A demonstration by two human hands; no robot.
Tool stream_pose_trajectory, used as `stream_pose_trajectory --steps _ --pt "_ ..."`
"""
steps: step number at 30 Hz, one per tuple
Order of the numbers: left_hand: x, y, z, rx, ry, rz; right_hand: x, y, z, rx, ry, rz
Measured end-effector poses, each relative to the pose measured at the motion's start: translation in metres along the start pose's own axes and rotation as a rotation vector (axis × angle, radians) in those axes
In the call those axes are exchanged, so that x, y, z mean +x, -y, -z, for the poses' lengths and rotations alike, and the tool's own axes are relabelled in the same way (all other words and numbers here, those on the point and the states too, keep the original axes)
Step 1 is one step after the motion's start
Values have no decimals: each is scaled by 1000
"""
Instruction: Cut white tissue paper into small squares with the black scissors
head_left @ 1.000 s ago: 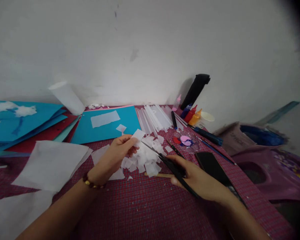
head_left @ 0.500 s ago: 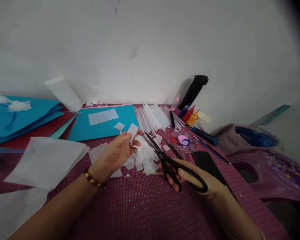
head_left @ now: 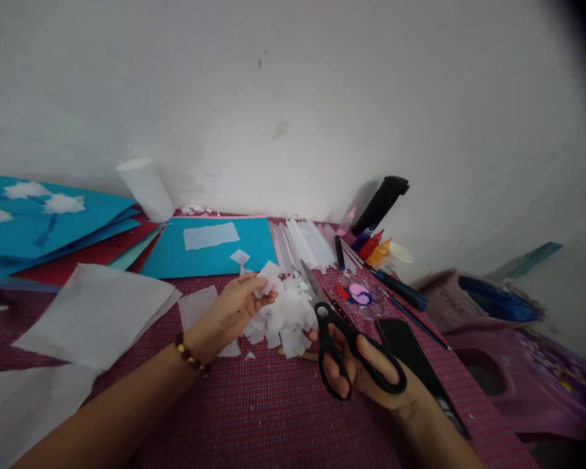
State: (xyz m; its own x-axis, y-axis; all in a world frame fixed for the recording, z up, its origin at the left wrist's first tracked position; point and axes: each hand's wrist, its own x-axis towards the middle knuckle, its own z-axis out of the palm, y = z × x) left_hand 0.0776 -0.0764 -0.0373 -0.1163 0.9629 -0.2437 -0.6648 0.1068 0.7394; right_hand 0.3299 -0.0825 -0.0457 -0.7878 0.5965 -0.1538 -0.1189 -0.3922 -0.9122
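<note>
My left hand (head_left: 237,306), with a beaded bracelet at the wrist, pinches a small white piece of thin paper (head_left: 270,276) between thumb and fingers. Just beneath and beside it lies a heap of cut white paper squares (head_left: 290,316). In my right hand (head_left: 371,368) are black-handled scissors (head_left: 323,312), fingers through the loops. Their blades point up and away over the right side of the heap, apart from the held paper. Larger white sheets (head_left: 95,316) lie left of my left hand.
Behind the heap are a blue sheet (head_left: 215,260) and white strips (head_left: 305,244). Blue cards with white puffs (head_left: 68,228) and a white roll (head_left: 149,192) stand left. Paint bottles (head_left: 371,246), a paint palette (head_left: 359,293), a phone (head_left: 410,358) and a plastic chair (head_left: 508,371) are right.
The scissors have swung right, away from the held paper, and their blades look closer together. My left hand has stayed near the heap with the paper. The view has shifted slightly.
</note>
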Motion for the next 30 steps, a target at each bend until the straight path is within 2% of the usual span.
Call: stream_pose_trajectory --steps 4,6,9,12,16,19,30 --pt "0 -1 1 345 -122 -97 1 21 -10 -417 -78 56" --pt "1 -3 1 421 -134 -105 2 28 -15 -511 -88 31" --pt "1 -5 2 474 -99 -92 4 30 -17 -518 -126 1" --pt "0 -5 3 543 -16 -64 5 28 -15 -564 -144 -22" --pt "-3 -2 0 694 73 -92 6 27 -13 -663 -145 -48" --pt "-6 0 -3 758 75 -114 5 27 -13 -682 -155 -55" --pt "-12 6 -11 731 110 -58 5 23 -12 -677 -147 -55"
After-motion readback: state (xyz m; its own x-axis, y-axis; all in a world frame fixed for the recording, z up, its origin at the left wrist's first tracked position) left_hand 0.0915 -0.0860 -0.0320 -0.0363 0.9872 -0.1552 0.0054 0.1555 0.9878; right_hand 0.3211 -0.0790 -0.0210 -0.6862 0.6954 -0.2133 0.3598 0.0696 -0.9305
